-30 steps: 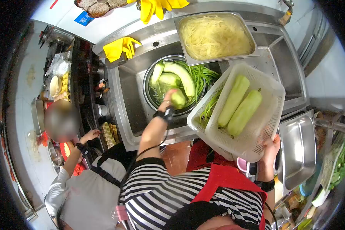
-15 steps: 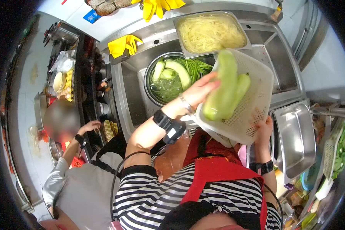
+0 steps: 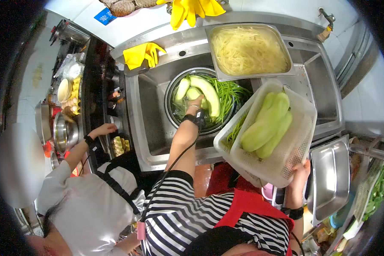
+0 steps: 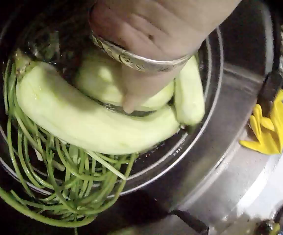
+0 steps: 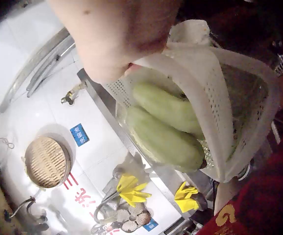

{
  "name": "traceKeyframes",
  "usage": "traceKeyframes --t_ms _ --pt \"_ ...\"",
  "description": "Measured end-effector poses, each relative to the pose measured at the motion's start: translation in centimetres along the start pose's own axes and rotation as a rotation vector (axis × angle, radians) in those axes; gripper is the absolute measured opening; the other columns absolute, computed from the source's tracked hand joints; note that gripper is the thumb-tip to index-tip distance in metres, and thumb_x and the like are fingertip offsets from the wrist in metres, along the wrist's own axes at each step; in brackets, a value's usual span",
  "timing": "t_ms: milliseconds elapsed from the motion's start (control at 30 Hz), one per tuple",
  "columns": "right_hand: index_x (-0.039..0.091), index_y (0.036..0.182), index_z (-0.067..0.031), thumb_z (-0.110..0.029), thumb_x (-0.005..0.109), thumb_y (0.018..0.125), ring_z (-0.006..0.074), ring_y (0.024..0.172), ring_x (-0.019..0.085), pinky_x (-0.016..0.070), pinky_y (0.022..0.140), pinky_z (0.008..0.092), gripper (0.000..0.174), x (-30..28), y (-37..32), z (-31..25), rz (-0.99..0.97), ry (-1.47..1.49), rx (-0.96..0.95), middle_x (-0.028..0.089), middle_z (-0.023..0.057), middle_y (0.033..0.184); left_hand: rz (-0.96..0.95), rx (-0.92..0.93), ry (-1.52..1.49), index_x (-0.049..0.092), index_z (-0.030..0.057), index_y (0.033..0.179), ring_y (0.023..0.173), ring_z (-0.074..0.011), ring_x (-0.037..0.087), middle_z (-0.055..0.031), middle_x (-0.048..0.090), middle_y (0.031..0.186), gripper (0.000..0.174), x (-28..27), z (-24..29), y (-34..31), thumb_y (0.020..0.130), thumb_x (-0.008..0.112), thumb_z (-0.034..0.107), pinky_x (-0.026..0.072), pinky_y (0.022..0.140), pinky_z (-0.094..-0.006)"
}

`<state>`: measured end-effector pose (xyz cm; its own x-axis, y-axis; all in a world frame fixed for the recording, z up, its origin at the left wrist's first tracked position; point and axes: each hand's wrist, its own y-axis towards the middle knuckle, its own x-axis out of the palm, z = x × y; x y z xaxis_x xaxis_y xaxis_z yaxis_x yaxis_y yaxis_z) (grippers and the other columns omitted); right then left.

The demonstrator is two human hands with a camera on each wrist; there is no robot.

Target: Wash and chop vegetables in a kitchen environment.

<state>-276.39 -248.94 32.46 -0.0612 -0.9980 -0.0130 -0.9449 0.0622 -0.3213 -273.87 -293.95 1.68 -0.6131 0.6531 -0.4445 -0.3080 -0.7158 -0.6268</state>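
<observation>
In the metal basin (image 3: pixel 168 112), my left hand (image 3: pixel 195 101) is down on a rounded pale-green gourd (image 4: pixel 95 81), its thumb lying over the gourd's side and its other fingers hidden. A long curved gourd (image 4: pixel 97 127) and a shorter one (image 4: pixel 189 93) lie around it in water, beside thin green stems (image 3: pixel 231 94). With my right hand (image 3: pixel 301 173) I grip the near right corner of a white perforated basket (image 3: pixel 301 121). Pale-green gourds (image 5: pixel 163 139) lie in that basket, one overlapping another. A second white basket (image 3: pixel 221 143) sits beneath it, with green stems inside.
A steel tray of pale shreds (image 3: pixel 249 51) sits across the sink's back divider. Yellow gloves (image 3: pixel 141 55) lie on the left rim. A steel pan (image 3: pixel 328 175) stands at right. Another person (image 3: pixel 85 200) in light clothing is close on my left, arm reaching toward the counter.
My left hand lifted a gourd from the basin, laid it in the basket over the others, and returned to the basin. My right hand has kept its hold on the basket.
</observation>
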Motion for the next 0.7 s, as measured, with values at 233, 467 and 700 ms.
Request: traceKeyframes --t_ms 233,467,700 --pt "0.049 0.073 -0.0036 0.004 0.043 0.059 0.012 0.062 0.048 0.0386 0.058 0.0217 0.017 -0.7 0.3 0.8 0.005 0.006 0.025 0.057 0.0053 0.076 -0.445 -0.54 -0.94 0.049 0.0075 0.11 0.073 -0.0244 0.058 -0.0131 0.056 0.085 0.06 -5.0 4.4 -9.7 0.067 0.061 0.048 0.0508 0.062 -0.0346" --pt "0.053 0.084 -0.0009 0.002 0.044 0.063 0.0111 0.066 0.051 0.0413 0.058 0.022 0.024 -0.7 0.3 0.7 -0.052 0.015 0.045 0.058 0.0049 0.081 -1.066 0.243 -0.59 0.037 0.0031 0.127 0.073 -0.0283 0.063 -0.0173 0.059 0.099 0.057 -11.5 13.6 -24.2 0.076 0.052 0.024 0.0568 0.057 -0.0361" --pt "0.049 0.073 -0.004 0.005 0.043 0.062 0.0119 0.057 0.049 0.0405 0.052 0.0214 0.016 0.6 0.0 0.4 -0.008 0.052 -0.007 0.054 0.0036 0.07 -0.882 0.749 -0.116 0.027 -0.0011 0.133 0.107 -0.0244 0.048 -0.0177 0.044 0.125 0.074 -5.4 16.5 -32.9 0.075 0.067 0.021 0.0403 0.091 -0.033"
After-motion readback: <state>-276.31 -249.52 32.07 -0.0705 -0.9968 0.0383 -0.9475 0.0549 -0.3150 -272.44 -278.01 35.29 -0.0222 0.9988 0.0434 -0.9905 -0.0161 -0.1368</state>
